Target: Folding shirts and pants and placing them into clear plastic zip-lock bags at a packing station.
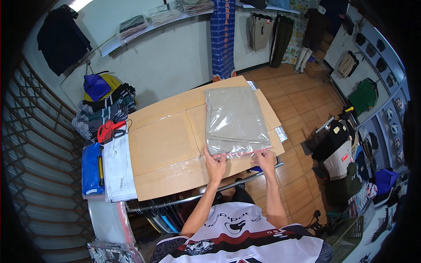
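Observation:
A clear plastic bag (237, 116) lies flat on the right part of a brown cardboard sheet (162, 144), with a folded khaki garment inside it. A reddish strip runs along the bag's near edge. My left hand (215, 166) pinches that edge at its left corner, thumb and fingers closed on the plastic. Near the right corner, my right hand (265, 161) grips the same edge between thumb and fingers. The plastic is shiny and slightly wrinkled by both hands.
Left of the cardboard are a red tape dispenser (109, 131), a blue package (93, 168) and stacked clothes (107, 107). Clothes hang from a metal rail (175, 204) below the near edge. Garments on racks (337, 153) stand right, beyond the tiled floor (298, 171).

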`<move>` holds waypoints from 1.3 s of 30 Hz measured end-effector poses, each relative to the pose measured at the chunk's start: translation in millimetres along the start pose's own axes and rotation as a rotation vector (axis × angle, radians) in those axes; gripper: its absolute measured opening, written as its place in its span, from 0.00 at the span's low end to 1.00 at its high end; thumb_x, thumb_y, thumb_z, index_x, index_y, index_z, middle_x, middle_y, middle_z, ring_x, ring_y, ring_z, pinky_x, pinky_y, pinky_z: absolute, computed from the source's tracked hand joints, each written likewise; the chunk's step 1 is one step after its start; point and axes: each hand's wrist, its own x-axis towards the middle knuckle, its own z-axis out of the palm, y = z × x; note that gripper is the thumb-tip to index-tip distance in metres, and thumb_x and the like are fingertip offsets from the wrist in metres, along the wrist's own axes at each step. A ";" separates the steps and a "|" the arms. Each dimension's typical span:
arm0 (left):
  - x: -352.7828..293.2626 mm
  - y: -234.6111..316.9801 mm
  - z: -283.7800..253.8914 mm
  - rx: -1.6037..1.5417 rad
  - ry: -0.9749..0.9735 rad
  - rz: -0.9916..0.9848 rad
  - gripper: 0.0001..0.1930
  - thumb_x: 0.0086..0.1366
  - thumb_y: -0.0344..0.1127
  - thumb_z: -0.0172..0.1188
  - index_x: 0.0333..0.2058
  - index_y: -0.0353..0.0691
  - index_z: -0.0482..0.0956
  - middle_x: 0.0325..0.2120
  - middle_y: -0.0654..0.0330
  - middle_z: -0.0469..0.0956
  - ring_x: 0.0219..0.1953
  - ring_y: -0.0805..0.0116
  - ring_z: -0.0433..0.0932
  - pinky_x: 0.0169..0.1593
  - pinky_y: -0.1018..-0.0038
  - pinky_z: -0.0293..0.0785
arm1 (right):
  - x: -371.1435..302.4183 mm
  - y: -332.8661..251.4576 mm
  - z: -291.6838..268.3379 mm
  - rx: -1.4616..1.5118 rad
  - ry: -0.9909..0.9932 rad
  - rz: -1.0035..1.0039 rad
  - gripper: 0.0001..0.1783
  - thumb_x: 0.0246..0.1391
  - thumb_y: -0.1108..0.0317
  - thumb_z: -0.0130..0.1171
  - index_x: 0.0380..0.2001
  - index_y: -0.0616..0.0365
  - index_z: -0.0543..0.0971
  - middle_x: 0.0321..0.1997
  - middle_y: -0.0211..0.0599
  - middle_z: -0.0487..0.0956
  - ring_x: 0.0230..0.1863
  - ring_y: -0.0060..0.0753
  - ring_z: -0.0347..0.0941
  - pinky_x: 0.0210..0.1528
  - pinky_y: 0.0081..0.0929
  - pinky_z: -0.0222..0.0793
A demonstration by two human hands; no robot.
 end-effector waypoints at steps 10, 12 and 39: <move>0.0 1.8 8.1 -0.004 -0.096 0.008 0.40 0.63 0.29 0.63 0.70 0.38 0.52 0.32 0.51 0.83 0.33 0.65 0.83 0.41 0.71 0.78 | -0.5 -0.3 0.9 0.033 0.016 0.024 0.17 0.62 0.65 0.62 0.35 0.74 0.79 0.28 0.45 0.82 0.24 0.33 0.82 0.23 0.24 0.75; -1.0 2.2 12.6 0.009 -0.074 0.069 0.39 0.63 0.29 0.63 0.70 0.38 0.53 0.31 0.52 0.83 0.33 0.66 0.83 0.40 0.71 0.78 | -3.0 -3.7 4.1 0.002 -0.005 0.004 0.17 0.62 0.64 0.62 0.35 0.74 0.79 0.28 0.45 0.82 0.25 0.33 0.83 0.23 0.24 0.75; -2.0 -5.7 29.0 -0.176 -0.147 -0.048 0.40 0.65 0.26 0.62 0.71 0.41 0.50 0.30 0.54 0.80 0.28 0.69 0.82 0.31 0.75 0.80 | -0.8 -4.6 3.5 0.064 -0.010 0.077 0.17 0.58 0.64 0.63 0.35 0.72 0.81 0.29 0.43 0.83 0.25 0.31 0.82 0.26 0.23 0.74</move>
